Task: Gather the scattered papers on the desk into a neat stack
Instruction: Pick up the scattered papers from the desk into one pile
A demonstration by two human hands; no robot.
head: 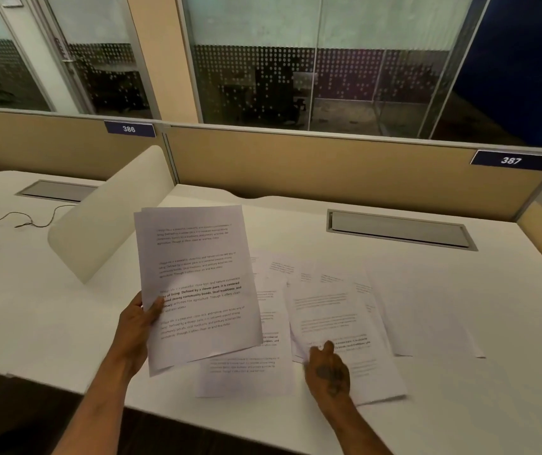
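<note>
My left hand point(138, 326) holds a small stack of printed sheets point(197, 284) lifted above the white desk point(493, 405), thumb on the front page at its left edge. Several more printed papers point(335, 310) lie scattered and overlapping on the desk to the right of the held stack. One sheet point(246, 376) lies partly under the held stack near the front edge. My right hand point(327, 369) rests palm down on the lower left part of the top loose sheet, fingers spread toward its edge.
A curved white divider point(108, 215) stands left of the papers. A grey cable hatch point(397, 229) sits at the back right, another hatch point(56, 191) and a cable point(16, 221) on the neighbouring desk. A beige partition point(296, 162) runs behind.
</note>
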